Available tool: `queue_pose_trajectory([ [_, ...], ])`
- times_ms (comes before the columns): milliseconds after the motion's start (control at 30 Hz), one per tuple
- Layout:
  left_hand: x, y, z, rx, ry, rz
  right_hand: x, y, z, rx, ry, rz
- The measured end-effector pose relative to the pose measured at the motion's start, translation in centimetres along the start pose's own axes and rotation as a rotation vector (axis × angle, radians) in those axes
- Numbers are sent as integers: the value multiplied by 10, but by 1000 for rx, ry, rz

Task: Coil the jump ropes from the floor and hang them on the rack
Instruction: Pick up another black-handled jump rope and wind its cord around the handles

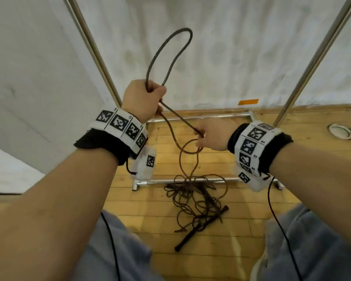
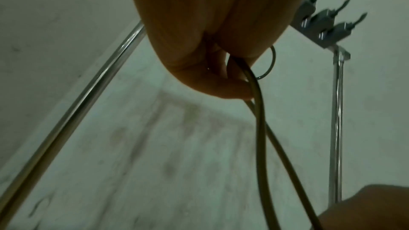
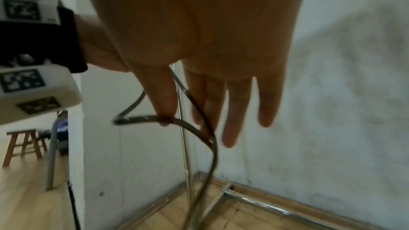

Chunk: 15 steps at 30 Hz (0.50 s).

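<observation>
Head view: the left hand (image 1: 142, 100) was raised in front of the white wall, its fingers curled round a thin dark brown jump rope (image 1: 171, 126). A tall narrow loop of that rope (image 1: 166, 55) stood up above the fist. From the underside of the fist the rope ran down and to the right to the right hand (image 1: 213, 136), which pinched it between thumb and forefinger. Below that hand the rope formed a small loop and dropped to the light wooden plank floor (image 1: 251, 216).

On the floor, between the person's knees in grey-blue trousers (image 1: 118, 252), lay a loose tangled heap of brown rope (image 1: 190, 197). Black stick-shaped handles (image 1: 201, 230) lay in the heap, which partly crossed the chrome base bar of the metal tube rack (image 1: 190, 180). The rack's two chrome uprights (image 1: 93, 51) rose on either side of the hands.

Left wrist view: the fingers (image 2: 210, 80) were closed over two strands of rope (image 2: 261, 128) that hung down from the fist. A row of metal hooks (image 2: 321, 24) was visible at the top of the rack, well apart from the rope.

Right wrist view: the thumb (image 3: 161, 100) pressed the rope (image 3: 199, 130) against the forefinger, while the other fingers (image 3: 236, 111) were held nearly straight and apart from it. A wooden stool (image 3: 22, 144) stood in the background at left.
</observation>
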State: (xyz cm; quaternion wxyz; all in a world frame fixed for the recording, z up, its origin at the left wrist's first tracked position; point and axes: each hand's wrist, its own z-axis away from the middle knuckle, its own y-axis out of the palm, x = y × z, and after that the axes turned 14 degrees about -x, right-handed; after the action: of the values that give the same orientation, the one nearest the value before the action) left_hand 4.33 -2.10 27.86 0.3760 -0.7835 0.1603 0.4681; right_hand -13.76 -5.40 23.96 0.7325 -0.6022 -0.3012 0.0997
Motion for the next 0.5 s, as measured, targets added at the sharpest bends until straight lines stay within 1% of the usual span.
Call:
queue_pose_trajectory([
  [33,2,1,-1,19,-3,-11,-1,3,-1,2,10,72],
  [67,3,4,-2,30,-4,-6,-3,5,-2,9,21,57],
  [100,3,6,-1,35,-9,15,-2,8,-3,21,31,-47],
  [200,1,14,-1,36,-37,72,6,15,-1,-1,29,-515],
  [267,0,17,-2,13,-71,118,11,19,1,-25,32,-684],
  [333,0,19,-4,-29,-90,140,12,23,3,42,2,-706],
  [400,1,19,-6,-59,-100,129,10,28,4,94,-46,-631],
  [500,4,20,-9,-67,-109,95,7,27,5,38,-92,-486],
])
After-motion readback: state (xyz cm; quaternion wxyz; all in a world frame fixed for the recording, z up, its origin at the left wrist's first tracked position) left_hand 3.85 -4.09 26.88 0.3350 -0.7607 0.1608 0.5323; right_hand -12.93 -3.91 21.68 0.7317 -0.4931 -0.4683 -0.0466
